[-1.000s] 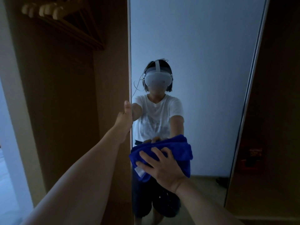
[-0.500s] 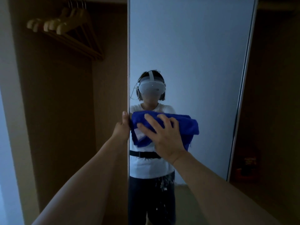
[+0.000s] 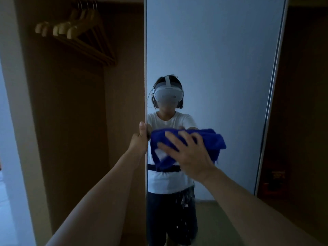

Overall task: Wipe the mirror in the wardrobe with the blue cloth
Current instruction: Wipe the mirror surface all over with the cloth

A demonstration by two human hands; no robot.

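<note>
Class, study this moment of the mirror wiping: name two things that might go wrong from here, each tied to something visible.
1. The right hand presses the bunched blue cloth with spread fingers; it may slip free and drop.
2. The left hand holds the mirror by its edge; hard wiping might shift the panel.

The right hand (image 3: 190,157) presses the blue cloth (image 3: 186,146) flat against the mirror (image 3: 221,68), fingers spread. At nine o'clock from the cloth, the left hand (image 3: 141,137) grips the mirror's edge. Wooden hangers (image 3: 79,39) hang in the wardrobe (image 3: 71,121) toward eleven o'clock. The mirror shows a person in a white shirt.
</note>
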